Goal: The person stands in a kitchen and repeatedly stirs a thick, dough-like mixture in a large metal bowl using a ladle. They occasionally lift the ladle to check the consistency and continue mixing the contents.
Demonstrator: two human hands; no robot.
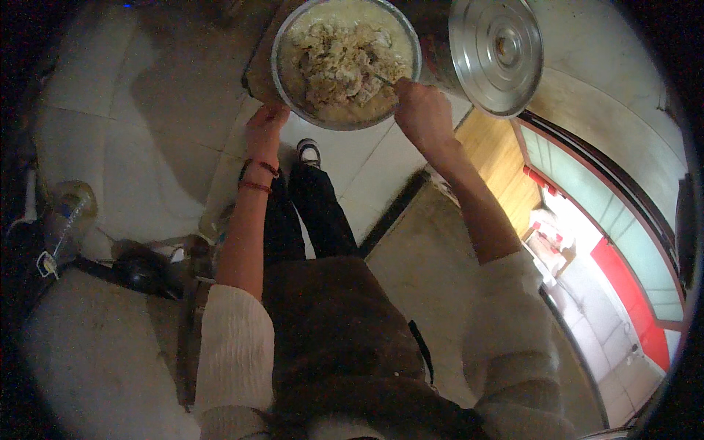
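A round metal bowl (278, 82) at the top of the head view holds a pale, wet mixture (396, 38). Lumpy pieces that look like coated meat (335, 71) are heaped in its middle. My right hand (424, 107) is closed around the handle of a thin metal utensil (383, 80), whose far end is sunk in the heap, so its shape is hidden. At the bowl's lower left edge, my left hand (268, 120) grips the rim with bent fingers. Red bracelets (257, 187) circle the left wrist.
A ridged metal lid (498, 55) leans tilted right of the bowl. Below lie floor tiles (352, 159) and my shoe (309, 152). A dark rounded object (140, 267) and a clear plastic container (71, 201) are at left. A bright doorway (594, 286) opens at right.
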